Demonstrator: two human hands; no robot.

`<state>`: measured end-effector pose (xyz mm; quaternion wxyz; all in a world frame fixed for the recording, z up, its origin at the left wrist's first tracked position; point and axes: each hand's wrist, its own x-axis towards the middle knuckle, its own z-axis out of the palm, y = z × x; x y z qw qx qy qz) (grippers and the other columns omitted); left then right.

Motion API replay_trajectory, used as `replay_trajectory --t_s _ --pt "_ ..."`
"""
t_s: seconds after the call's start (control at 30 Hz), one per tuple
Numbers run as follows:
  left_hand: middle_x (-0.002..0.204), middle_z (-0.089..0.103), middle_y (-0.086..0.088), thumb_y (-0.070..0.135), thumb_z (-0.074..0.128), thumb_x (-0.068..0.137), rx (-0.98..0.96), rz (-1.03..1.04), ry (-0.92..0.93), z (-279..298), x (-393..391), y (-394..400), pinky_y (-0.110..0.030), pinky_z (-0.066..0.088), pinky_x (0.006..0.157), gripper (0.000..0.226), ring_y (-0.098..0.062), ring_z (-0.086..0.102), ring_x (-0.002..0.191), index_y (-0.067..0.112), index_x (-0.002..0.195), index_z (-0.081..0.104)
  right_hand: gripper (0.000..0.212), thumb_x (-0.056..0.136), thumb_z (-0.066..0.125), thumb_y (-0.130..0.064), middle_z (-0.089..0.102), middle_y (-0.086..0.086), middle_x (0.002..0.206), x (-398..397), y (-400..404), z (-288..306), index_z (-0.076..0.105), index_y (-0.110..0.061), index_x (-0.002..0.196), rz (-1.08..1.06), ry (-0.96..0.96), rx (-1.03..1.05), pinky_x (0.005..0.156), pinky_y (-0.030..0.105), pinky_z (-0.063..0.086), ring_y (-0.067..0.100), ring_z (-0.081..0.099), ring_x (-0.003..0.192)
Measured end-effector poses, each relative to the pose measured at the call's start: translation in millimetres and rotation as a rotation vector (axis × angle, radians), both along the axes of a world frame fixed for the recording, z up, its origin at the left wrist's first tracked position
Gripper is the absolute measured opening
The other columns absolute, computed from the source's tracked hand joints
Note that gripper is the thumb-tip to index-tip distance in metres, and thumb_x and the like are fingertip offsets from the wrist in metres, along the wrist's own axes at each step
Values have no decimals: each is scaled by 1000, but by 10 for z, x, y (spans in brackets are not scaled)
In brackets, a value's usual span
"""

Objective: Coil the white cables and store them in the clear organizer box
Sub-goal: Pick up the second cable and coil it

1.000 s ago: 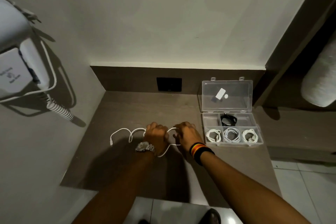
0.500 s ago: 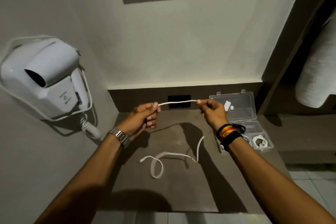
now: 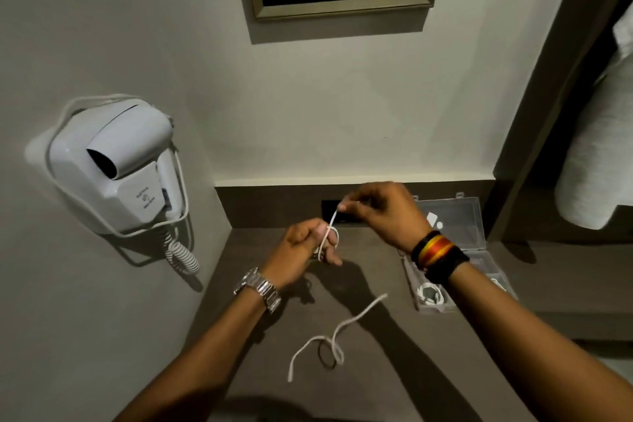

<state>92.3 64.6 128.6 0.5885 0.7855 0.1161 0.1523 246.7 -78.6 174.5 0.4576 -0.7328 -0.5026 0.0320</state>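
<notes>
White charging cable [image 3: 334,228] is looping around our left hand [image 3: 301,250], whose fingers are closing on the first turn, while our right hand [image 3: 380,212] is pinching it above; the slack tail is trailing toward us, the clear plastic organizer box [image 3: 455,219] lying right.

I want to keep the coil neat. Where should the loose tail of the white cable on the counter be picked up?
Pinch the white cable just past its small loop, coming from above. The tail lies flat and slack on the counter, so a top pinch probably lifts it without tangling while the left hand holds the wraps.
</notes>
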Motion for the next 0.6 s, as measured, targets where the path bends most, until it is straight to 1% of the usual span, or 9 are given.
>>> replay_trajectory --t_s 0.03,0.1,0.17,0.23,0.27,0.33,0.43,0.5,0.6 --pt "63 65 -3 23 38 107 -128 -4 -44 28 25 -52 -30 59 69 36 -23 71 64 10 88 66 12 86 78 -32 80 -7 83 94 15 -45 81 -21 87 -7 166 60 72 17 56 -1 72 76" --pt "59 59 -1 17 37 107 -406 48 -132 119 97 -127 -25 55 59 35 -17 64 55 6 87 63 5 86 80 -18 78 3 80 127 70 -235 80 -12 86 7 426 94 78 26 57 7 71 74" --pt "62 63 -2 17 39 106 -690 150 -233 213 201 -143 -25 58 59 33 -14 65 57 6 87 64 17 94 70 -17 71 6 72 23 84 -467 76 -10 79 59 434 15 75 34 51 11 62 69" --pt "69 73 -6 16 36 108 -846 314 -304 283 315 -110 -30 64 72 35 -18 74 67 5 86 62 32 101 61 -27 61 -1 63 -143 49 -610 67 -15 72 174 358 -156 66 32 47 6 54 59" --pt "72 75 -10 17 35 108 -806 410 -315 297 358 -95 -35 63 80 36 -21 76 71 6 85 59 35 102 57 -32 60 -3 62 -200 27 -619 66 -15 73 231 284 -255 64 32 48 6 53 56" --pt "83 76 -13 19 34 109 -411 585 -230 266 365 -53 -43 59 91 35 -24 76 84 11 83 57 35 102 53 -38 61 -1 64 -259 -7 -533 69 -15 82 319 102 -375 63 36 51 8 54 57" --pt "92 76 -7 24 37 108 252 492 -8 162 226 -34 -44 56 91 34 -24 72 94 17 85 62 24 98 56 -37 74 -5 76 -115 -21 -241 75 -23 92 265 -37 -215 66 30 54 5 65 66" --pt "79 74 -5 25 38 108 253 315 44 155 172 -104 -43 56 88 35 -24 74 86 11 88 62 19 93 65 -35 79 -9 88 104 -5 -68 79 -23 95 160 -28 -44 73 24 57 0 71 79" --pt "60 62 -2 21 33 109 -97 122 12 235 209 -270 -29 59 71 37 -22 74 70 3 93 61 14 84 80 -33 81 -4 86 372 67 -27 81 -19 87 79 237 87 79 32 61 12 76 85"
